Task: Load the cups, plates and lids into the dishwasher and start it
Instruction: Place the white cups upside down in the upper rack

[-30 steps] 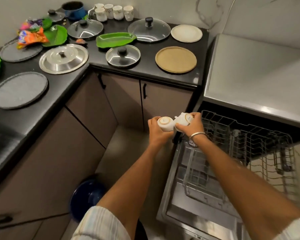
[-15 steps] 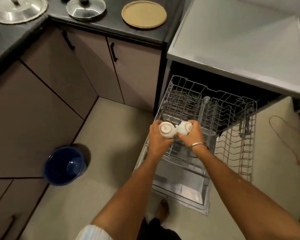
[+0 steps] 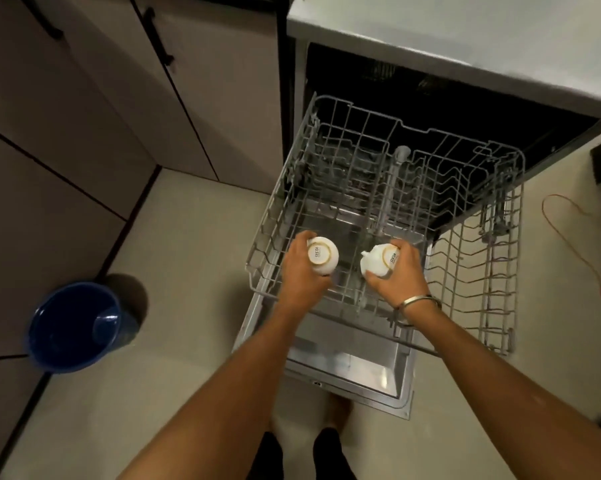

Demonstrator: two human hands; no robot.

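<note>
My left hand (image 3: 301,275) grips a white cup (image 3: 322,255) turned bottom up, its gold-ringed base facing me. A second white cup (image 3: 378,260), also upside down, is held in my right hand (image 3: 399,271), which wears a metal bangle. Both cups hover over the near left part of the grey wire upper rack (image 3: 465,237), which is pulled out of the open dishwasher (image 3: 430,36). No dishes show in the rack. The lowered dishwasher door (image 3: 347,362) lies below the rack.
A blue bucket (image 3: 75,327) stands on the floor at the left, by the brown cabinets (image 3: 101,98). An orange cord (image 3: 576,237) lies on the floor to the right of the rack. My feet show at the bottom edge, near the door.
The view has tilted down from the counter to the rack. My hands, which held the two cups pressed together, have moved apart and lower over the rack.
</note>
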